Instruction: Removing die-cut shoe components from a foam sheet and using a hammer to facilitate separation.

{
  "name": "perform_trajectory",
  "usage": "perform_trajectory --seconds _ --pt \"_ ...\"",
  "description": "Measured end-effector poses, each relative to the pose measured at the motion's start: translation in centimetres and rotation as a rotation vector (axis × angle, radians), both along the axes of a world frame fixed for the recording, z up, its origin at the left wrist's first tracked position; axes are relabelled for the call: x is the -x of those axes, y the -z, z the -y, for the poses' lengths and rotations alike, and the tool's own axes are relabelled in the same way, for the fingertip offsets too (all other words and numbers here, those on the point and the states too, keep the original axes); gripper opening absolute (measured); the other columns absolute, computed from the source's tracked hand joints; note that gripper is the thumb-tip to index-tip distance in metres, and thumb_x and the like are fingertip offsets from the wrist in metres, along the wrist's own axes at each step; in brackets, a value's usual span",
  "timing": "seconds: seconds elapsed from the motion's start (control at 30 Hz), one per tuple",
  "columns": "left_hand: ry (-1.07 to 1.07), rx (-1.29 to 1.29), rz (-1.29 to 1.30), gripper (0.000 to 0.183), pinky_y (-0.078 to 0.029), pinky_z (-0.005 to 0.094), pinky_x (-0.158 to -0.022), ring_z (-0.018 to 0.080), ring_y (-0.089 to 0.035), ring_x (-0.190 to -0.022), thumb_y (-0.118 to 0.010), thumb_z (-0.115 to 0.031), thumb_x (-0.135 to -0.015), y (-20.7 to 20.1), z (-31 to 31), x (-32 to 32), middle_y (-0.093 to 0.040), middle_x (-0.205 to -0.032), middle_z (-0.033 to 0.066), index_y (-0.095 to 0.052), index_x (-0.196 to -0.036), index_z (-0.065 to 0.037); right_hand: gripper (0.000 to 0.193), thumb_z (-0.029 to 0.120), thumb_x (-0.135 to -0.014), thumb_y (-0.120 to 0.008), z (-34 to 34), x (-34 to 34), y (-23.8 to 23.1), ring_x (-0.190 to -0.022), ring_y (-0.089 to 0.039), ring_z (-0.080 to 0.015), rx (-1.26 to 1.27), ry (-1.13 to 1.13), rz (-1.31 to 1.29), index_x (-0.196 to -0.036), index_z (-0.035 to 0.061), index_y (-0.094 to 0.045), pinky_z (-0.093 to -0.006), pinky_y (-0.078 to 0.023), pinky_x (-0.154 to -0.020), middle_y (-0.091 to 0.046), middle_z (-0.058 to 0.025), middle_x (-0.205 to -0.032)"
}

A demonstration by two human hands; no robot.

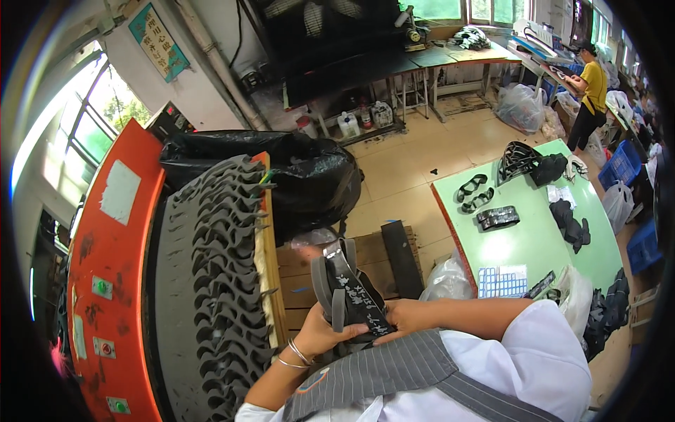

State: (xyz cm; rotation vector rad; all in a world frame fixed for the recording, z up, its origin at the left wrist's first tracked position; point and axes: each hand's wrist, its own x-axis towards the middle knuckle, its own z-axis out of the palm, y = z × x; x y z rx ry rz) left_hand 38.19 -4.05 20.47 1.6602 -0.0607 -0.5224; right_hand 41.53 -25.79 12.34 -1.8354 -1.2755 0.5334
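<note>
Just in front of my body, a looped bundle of black strips with white handwriting on it stands tilted upright in my hands. A grey strip curves round its left side. My left hand, with bangles at the wrist, is closed on its lower left part, thumb across the front. On the lower right, my right hand grips the bundle's edge, its fingertips partly hidden behind it. To the left are rows of wavy dark grey pieces, standing close together on a grey bed.
An orange-red machine panel with green buttons borders the grey pieces. A black plastic bag lies beyond them. At the right, a light green table bears black strap loops. A person in yellow stands at the far right.
</note>
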Motion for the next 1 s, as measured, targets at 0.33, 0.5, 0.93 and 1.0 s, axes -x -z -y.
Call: perform_trajectory --seconds 0.33,0.5,0.93,1.0 --pt "0.27 -0.045 0.001 0.047 -0.049 0.0295 -0.085 0.013 -0.06 -0.094 -0.076 -0.012 -0.077 4.5 -0.8 -19.5 -0.065 -0.103 0.0062 -0.055 -0.117 0.0 0.036 0.029 -0.089 -0.066 2.3 -10.8 1.8 -0.098 -0.063 -0.0298 -0.325 0.297 -0.36 -0.123 0.017 -0.064 -0.0348 -0.046 -0.09 -0.068 -0.0128 -0.106" --pt "0.347 -0.244 0.291 0.042 -0.049 0.0266 -0.075 0.01 -0.058 -0.083 -0.075 -0.009 -0.072 4.0 -5.8 -33.0 -0.062 -0.09 0.0023 -0.058 -0.11 0.0 0.029 0.016 -0.084 -0.071 1.3 -17.9 2.1 -0.099 -0.063 -0.0215 -0.283 0.521 -0.559 -0.112 0.0097 -0.069 -0.0307 -0.047 -0.089 -0.068 -0.0078 -0.109" --pt "-1.246 0.702 0.22 0.028 -0.055 0.0464 -0.075 0.0303 -0.066 -0.083 -0.069 -0.018 -0.081 4.1 -42.6 -71.8 -0.066 -0.098 0.0139 -0.061 -0.1 0.001 0.017 0.009 -0.085 -0.061 -5.3 -35.5 0.2 -0.07 -0.058 -0.023 -0.768 1.128 -0.886 -0.095 -0.0044 -0.063 -0.0359 -0.047 -0.065 -0.061 -0.0153 -0.077" --pt "-1.57 0.528 0.12 0.033 -0.055 0.0446 -0.075 0.0293 -0.065 -0.084 -0.07 -0.018 -0.081 6.4 -43.5 -75.1 -0.065 -0.102 0.014 -0.06 -0.103 0.005 0.019 0.011 -0.086 -0.062 -5.7 -36.7 -1.3 -0.071 -0.059 -0.0199 -0.674 1.208 -0.973 -0.097 -0.0048 -0.063 -0.033 -0.048 -0.067 -0.062 -0.0122 -0.078"
